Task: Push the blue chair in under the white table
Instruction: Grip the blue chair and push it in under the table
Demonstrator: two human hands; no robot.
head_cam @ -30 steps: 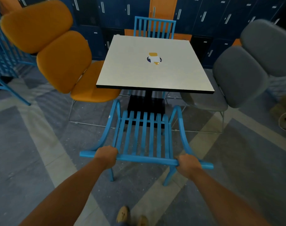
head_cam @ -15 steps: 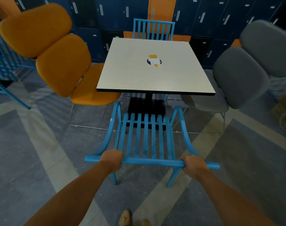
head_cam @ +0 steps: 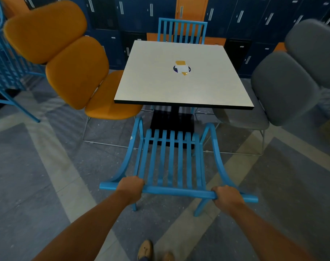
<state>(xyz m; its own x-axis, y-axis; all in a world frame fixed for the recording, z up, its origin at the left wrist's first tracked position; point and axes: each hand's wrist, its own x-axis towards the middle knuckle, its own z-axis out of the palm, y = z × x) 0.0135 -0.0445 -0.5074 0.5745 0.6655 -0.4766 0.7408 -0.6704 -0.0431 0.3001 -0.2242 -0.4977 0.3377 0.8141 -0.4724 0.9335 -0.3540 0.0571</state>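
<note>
The blue chair [head_cam: 171, 159], slatted with curved side rails, stands in front of me facing the white table [head_cam: 181, 85]. Its front end sits at the table's black pedestal base, below the near table edge. My left hand [head_cam: 130, 186] grips the left part of the chair's top rail. On the right part of the same rail my right hand [head_cam: 226, 196] is closed. The square table top carries a small round sticker at its middle.
An orange padded chair [head_cam: 75, 70] stands left of the table and a grey padded chair [head_cam: 284, 87] right of it. A second blue chair [head_cam: 182, 31] is at the far side. Dark blue lockers [head_cam: 254, 16] line the back wall. My shoes [head_cam: 145, 249] show below.
The chair has slid a little forward toward the table's pedestal, with both hands still holding its top rail.
</note>
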